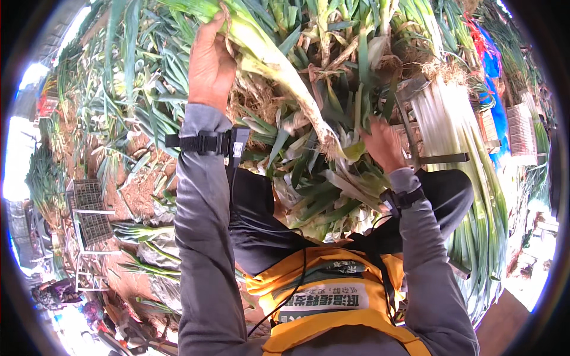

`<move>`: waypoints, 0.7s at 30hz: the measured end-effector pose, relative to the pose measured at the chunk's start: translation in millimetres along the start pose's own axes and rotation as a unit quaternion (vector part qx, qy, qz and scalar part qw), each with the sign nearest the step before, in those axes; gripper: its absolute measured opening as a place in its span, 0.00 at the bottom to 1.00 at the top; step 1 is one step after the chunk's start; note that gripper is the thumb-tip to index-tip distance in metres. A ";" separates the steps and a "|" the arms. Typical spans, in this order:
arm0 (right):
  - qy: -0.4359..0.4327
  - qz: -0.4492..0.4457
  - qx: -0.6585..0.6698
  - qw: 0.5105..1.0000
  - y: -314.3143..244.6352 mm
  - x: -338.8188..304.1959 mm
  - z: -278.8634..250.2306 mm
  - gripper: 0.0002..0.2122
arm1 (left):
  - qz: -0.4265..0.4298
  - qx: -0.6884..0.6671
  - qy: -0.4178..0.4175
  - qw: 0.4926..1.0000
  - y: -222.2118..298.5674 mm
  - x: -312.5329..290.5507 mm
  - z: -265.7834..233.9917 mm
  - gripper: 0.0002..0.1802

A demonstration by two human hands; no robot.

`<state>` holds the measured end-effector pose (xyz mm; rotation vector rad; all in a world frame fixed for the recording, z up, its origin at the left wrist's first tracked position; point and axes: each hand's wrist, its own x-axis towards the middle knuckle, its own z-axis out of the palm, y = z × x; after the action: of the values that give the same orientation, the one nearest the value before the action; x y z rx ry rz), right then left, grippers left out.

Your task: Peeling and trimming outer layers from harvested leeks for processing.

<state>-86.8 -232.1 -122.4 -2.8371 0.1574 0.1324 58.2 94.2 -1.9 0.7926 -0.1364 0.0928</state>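
Observation:
My left hand (pixel 211 68) is wrapped round a leek (pixel 279 68), gripping it by its green upper part. The leek slants down to the right, and its rooted white end hangs in front of me. Beside that end, my right hand (pixel 383 142) has its fingers closed on a pale yellow-green leek leaf (pixel 355 152); the fingertips are slightly blurred. Loose peeled leaves (pixel 332 199) lie heaped between my legs, below both hands. Untrimmed leeks (pixel 323 35) with brown roots and soil are piled beyond my hands.
Right of my right hand, clean white leeks (pixel 454 118) lie bundled against a metal frame (pixel 439 159). Further right is blue sheeting (pixel 496 95). At the left, crates (pixel 92 213) stand on brown ground among scattered leeks (pixel 148 249). My bent knee (pixel 451 193) is close to the bundle.

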 end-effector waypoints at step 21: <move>-0.041 -0.049 0.292 0.954 -14.6 43.9 -2.8 0.13 | -0.012 -0.023 -0.008 1.000 6.2 12.3 -28.7 0.17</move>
<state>-41.4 -223.2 -120.2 -2.2383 0.0294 0.1513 72.0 119.4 -15.5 0.7481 -0.1428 0.0600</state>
